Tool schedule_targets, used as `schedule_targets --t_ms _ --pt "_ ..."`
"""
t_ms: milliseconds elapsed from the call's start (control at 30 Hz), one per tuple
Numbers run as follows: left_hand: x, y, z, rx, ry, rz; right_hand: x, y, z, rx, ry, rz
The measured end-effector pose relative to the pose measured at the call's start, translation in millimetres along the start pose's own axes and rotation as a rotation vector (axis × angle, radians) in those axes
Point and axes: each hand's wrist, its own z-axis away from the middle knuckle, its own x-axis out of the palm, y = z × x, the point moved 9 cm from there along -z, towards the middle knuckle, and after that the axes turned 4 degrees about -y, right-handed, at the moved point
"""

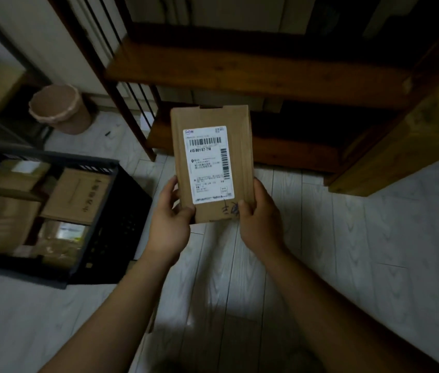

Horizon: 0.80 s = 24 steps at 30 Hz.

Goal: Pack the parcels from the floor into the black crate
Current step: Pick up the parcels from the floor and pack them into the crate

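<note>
I hold a flat brown cardboard parcel [241, 146] upright in front of me, its white shipping label with barcodes facing me. My left hand [171, 219] grips its lower left corner and my right hand [260, 222] grips its lower right corner. The parcel hangs above the pale floor, clear of everything. The black crate [110, 211] stands on the floor to the left of my hands. Several brown cardboard parcels [78, 195] lie inside it, filling much of the bottom.
A dark wooden shelf unit [239, 65] stands just behind the parcel, with a wooden cabinet [401, 146] at the right. A pinkish waste bin [59, 109] sits at the back left. Pale wood-pattern floor [374, 251] stretches under my arms.
</note>
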Motion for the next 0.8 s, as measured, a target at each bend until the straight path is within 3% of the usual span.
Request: schedule_targets --t_ms 267,400,600,800 --pt "-67 236 106 -0.017 -0.072 -0.091 -103 -214 104 0.043 -0.070 -0.089" --pt "-93 311 167 -0.025 -0.092 -0.123 -134 -292 163 0.095 -0.093 -0.291" --pt "-124 372 227 -0.043 -0.095 -0.137 -166 -348 217 0.081 -0.235 -0.485" --pt "-191 438 262 0.056 0.152 -0.105 -184 -381 261 0.048 -0.366 -0.389"
